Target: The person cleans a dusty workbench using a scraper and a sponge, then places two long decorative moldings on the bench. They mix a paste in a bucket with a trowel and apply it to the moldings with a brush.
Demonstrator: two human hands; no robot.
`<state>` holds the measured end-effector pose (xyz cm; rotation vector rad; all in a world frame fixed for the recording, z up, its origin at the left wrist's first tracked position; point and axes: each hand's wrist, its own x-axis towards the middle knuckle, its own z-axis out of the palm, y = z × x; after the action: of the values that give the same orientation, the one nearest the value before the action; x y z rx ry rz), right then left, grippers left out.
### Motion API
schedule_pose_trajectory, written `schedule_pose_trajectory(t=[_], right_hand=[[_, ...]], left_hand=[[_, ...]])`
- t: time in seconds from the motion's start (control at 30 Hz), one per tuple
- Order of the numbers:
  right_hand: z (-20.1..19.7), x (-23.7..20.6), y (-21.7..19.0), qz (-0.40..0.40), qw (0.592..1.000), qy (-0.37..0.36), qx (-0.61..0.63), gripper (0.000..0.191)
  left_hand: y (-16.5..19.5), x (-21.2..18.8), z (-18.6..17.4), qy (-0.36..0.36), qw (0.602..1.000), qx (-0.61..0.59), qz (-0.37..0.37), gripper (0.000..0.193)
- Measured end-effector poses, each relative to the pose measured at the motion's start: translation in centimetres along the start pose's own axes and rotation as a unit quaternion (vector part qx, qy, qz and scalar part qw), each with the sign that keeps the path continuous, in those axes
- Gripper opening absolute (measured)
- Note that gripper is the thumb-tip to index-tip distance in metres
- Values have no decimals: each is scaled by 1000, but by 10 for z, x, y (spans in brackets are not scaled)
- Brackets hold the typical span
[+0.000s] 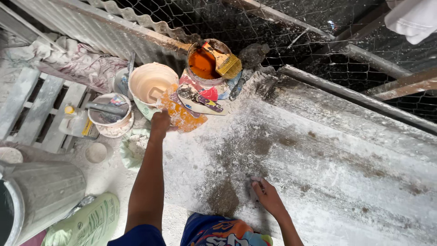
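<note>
Head view
Left hand: the left hand [160, 124] is reaching up the middle-left of the frame, arm stretched long, fingers closing on an orange plastic sheet [182, 116]; how tightly they are pinching it, I cannot tell.
Right hand: the right hand [268, 197] is pressing down at the lower centre, fingers curled over a small grey pad [253, 184], which is lying flat on the board.
Board: the dusty white board [327, 150] is filling the right half of the frame, its long axis running from the lower centre to the upper right; brownish bare patches are showing through the powdery coat just left of the right hand.
Relation: the orange sheet is lying above and left of the pad, well apart from it; the left hand is the nearer one.
Tin: a round tin of orange paint [203, 64] is sitting at the upper centre, a straw-coloured brush [224, 61] leaning across its rim.
Bucket: a cream plastic bucket [152, 82] is standing just left of the tin.
Backdrop: wire mesh [282, 23] is running along the top.
</note>
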<state>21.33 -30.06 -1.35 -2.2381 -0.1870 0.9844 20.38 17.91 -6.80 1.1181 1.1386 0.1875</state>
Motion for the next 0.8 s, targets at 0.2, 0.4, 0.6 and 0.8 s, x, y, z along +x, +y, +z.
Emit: schedule_pose_trajectory(t=[0.2, 0.4, 0.6, 0.8], right_hand=[[-3, 5, -5, 27, 999, -20, -21, 45], [-9, 6, 3, -27, 999, 17, 16, 44], [-9, 1, 21, 5, 999, 32, 29, 44], [-1, 8, 75, 4, 998, 49, 44, 43]], left_hand=[[9, 0, -8, -82, 996, -15, 24, 46], [1, 5, 26, -68, 991, -97, 55, 39], [-14, -4, 51, -1, 953, -194, 234, 42], [-31, -33, 68, 213, 878, 343, 256, 41]])
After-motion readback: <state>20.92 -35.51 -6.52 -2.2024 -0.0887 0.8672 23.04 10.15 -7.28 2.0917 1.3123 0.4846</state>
